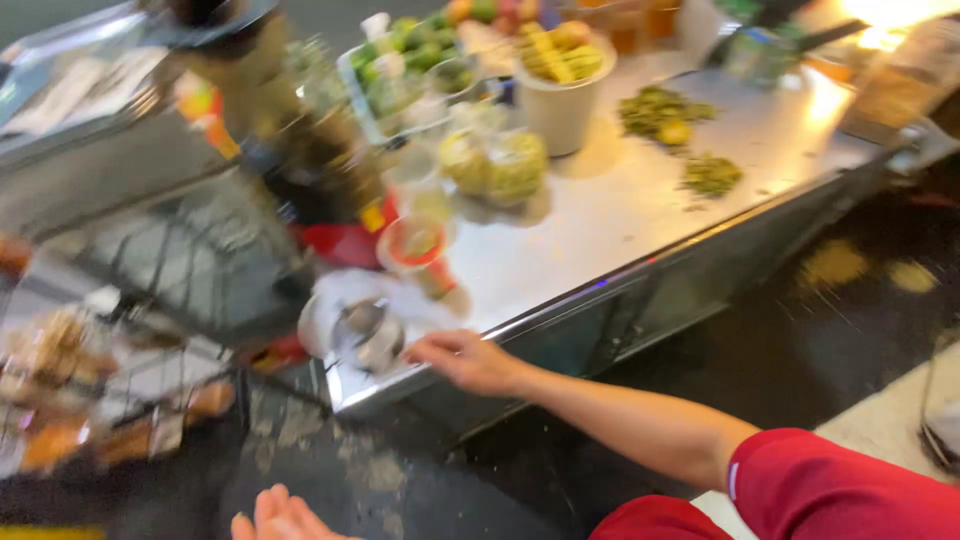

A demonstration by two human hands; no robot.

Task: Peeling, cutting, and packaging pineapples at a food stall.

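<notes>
The view is blurred by motion. My right hand (pixel 465 360), on an arm in a red sleeve, lies at the near corner of a steel counter (pixel 620 220). Its fingers stretch toward a small round metal bowl (pixel 365 332) that sits on white plastic, and they hold nothing I can make out. My left hand (pixel 282 516) shows only at the bottom edge, low over the dark floor, fingers apart and empty. A clear plastic cup with an orange rim (pixel 416 246) stands just behind the metal bowl.
On the counter are a clear bag of green-yellow fruit (pixel 496 165), a white bucket of yellow pieces (pixel 560 95), a tray of green fruit (pixel 405 60), and piles of green scraps (pixel 660 110). A dark machine (pixel 310 150) stands at the left. A glass case with food (pixel 60 380) is beside the counter.
</notes>
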